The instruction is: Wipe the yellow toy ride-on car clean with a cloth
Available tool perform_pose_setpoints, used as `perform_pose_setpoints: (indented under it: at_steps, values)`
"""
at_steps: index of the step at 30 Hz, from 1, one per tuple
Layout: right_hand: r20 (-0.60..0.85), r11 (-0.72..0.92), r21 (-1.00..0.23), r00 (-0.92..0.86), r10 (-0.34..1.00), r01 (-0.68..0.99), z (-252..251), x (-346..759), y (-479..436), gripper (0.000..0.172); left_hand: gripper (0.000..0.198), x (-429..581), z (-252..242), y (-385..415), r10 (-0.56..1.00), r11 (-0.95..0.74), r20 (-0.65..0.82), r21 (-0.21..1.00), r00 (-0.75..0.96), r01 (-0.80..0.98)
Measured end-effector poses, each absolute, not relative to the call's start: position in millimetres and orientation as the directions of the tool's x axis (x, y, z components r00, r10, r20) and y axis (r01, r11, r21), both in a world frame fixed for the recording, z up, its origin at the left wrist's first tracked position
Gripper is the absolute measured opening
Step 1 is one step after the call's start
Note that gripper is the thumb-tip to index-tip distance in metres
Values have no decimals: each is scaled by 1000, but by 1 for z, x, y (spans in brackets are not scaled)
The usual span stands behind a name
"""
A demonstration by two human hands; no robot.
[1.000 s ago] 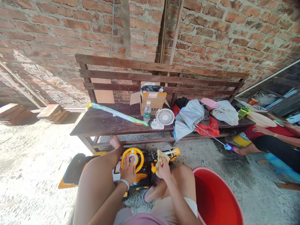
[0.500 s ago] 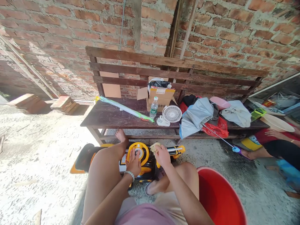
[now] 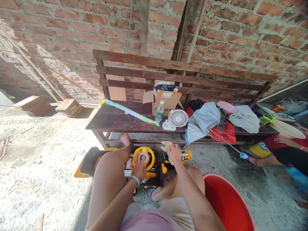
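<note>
A yellow and black toy ride-on car [image 3: 149, 163] lies on the concrete floor in front of me, between my legs. My left hand [image 3: 139, 167] rests on its yellow steering wheel [image 3: 144, 157], fingers curled over the rim. My right hand [image 3: 173, 153] is closed on a pale yellowish cloth [image 3: 166, 146] and holds it over the far side of the car.
A red plastic tub [image 3: 228, 205] stands at my right knee. Behind the car is a dark wooden bench [image 3: 113, 120] with a cardboard box, water bottle [image 3: 159, 111], small white fan [image 3: 178, 118], grey umbrella [image 3: 204, 120] and bags. Another person's arm and legs [image 3: 286, 150] show at the right.
My right hand with the cloth has moved up and away from me, across the car toward its far side. My left hand has stayed on the steering wheel. The view has shifted slightly.
</note>
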State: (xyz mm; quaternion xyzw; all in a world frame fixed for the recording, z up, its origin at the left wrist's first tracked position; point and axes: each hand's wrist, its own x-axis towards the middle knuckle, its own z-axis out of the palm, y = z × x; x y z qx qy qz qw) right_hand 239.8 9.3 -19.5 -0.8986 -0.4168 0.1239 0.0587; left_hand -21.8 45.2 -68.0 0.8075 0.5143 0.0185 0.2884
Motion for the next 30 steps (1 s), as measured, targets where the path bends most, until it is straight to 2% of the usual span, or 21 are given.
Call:
perform_pose_setpoints:
  at_steps: [3, 7, 9, 11, 16, 20, 23, 28, 30]
  values:
    - [-109, -635, -306, 637, 763, 709, -30, 264, -17, 37, 72, -20, -68, 44, 843, -303, -265, 483, 467, 822]
    - [32, -439, -547, 543, 839, 712, -41, 263, -36, 37, 74, -16, -68, 41, 858, -298, -251, 467, 448, 833]
    - [39, -366, -599, 483, 875, 712, -45, 250, -34, 37, 73, -15, -68, 41, 856, -296, -255, 475, 451, 829]
    - [7, -360, -611, 459, 888, 705, -50, 237, -28, 40, 73, -17, -68, 42, 851, -291, -264, 482, 454, 826]
    - [-73, -478, -534, 525, 848, 698, -54, 230, -10, 50, 76, -20, -69, 43, 853, -273, -278, 482, 441, 832]
    - [-119, -572, -351, 570, 813, 742, -53, 234, 0, 46, 76, -19, -73, 43, 859, -270, -272, 482, 435, 834]
    - [-78, -565, -232, 564, 822, 792, -54, 229, 1, 39, 75, -20, -74, 43, 855, -286, -261, 483, 448, 827]
    - [-12, -517, -155, 522, 853, 842, -59, 238, -20, 34, 71, -23, -77, 45, 848, -307, -259, 473, 463, 826]
    - [-20, -558, -115, 560, 828, 822, -58, 263, -37, 35, 72, -23, -78, 46, 845, -318, -252, 472, 472, 822]
